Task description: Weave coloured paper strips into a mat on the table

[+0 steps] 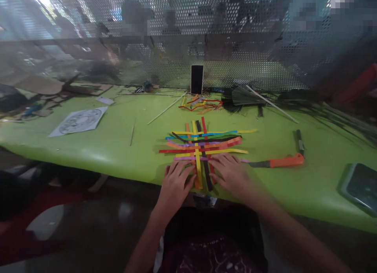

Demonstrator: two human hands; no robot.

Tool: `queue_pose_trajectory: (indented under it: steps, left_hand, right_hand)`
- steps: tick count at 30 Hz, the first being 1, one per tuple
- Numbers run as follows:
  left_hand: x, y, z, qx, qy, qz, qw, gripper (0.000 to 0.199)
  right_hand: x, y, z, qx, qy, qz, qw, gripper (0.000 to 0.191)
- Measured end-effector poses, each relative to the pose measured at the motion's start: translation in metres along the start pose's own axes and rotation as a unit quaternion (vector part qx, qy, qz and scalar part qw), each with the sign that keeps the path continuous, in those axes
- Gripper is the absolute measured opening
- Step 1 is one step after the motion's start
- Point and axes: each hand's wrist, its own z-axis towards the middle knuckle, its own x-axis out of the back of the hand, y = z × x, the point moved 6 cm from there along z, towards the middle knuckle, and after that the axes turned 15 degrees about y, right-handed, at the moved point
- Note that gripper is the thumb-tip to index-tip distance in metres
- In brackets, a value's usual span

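Observation:
A loose woven mat of colored strips lies on the green table (126, 159) before me. Upright strips, among them a yellow strip (198, 171), a black strip (207, 179) and a red strip (204, 125), cross several sideways ones. My left hand (176, 182) rests at the mat's near left edge, fingers stretched over the pinkish-purple strip (183, 158) beside an orange strip (196, 182). At the near right, my right hand (231, 173) lies with its fingers extended along the same purple strip, which shows again past the hand. Both hands look open, though their fingertips partly cover the strips.
An orange-handled knife (285, 161) and a dark marker (299, 141) lie right of the mat. A phone (197, 79) stands upright behind loose strips (203, 104). A printed sheet (81, 121) is at left, a dark device (362, 186) at right. A perforated screen (176, 49) backs the table.

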Motion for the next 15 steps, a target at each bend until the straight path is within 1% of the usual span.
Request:
queue_pose_trajectory:
  steps: [5, 10, 12, 15]
  left_hand:
    - [-0.001, -0.003, -0.002, -0.001, -0.005, -0.008, 1.000, 0.022]
    - [0.003, -0.005, -0.003, -0.010, -0.015, -0.006, 1.000, 0.023]
    - [0.008, -0.002, 0.003, -0.019, -0.008, -0.016, 1.000, 0.021]
    - [0.014, 0.003, 0.024, -0.048, 0.029, -0.026, 0.998, 0.020]
  right_hand:
    - [-0.007, -0.001, -0.011, -0.016, 0.027, 0.010, 0.999, 0.032]
    - [-0.004, -0.004, -0.014, -0.016, 0.046, 0.013, 0.999, 0.030]
    - [-0.002, -0.005, -0.014, -0.016, 0.053, 0.013, 0.998, 0.029]
    - [0.001, -0.006, -0.012, -0.018, 0.061, 0.026, 0.998, 0.028]
